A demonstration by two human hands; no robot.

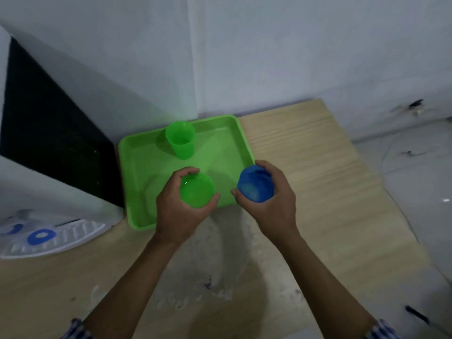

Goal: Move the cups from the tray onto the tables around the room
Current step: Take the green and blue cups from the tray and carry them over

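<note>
No text, label or number — nothing legible anywhere.

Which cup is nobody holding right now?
The green cup standing alone at the tray's far edge; the other green cup and the blue cup are in hands.

The tray [137,152] looks like smooth, glossy green plastic with a pale sheen at its 1 o'clock corner, and the green cup [181,140] standing in it at 11 o'clock is translucent plastic of the same hue, as is the second green cup [197,190] at 6 o'clock. The blue cup [254,185] at the tray's 4 o'clock edge is glossy plastic with a soft highlight inside. The table [305,167] is pale wood-grain, matt, with a rough, whitish worn patch at 6 o'clock from the tray, while the appliance [49,237] at 8 o'clock shows ribbed white plastic with blue rings.
</note>
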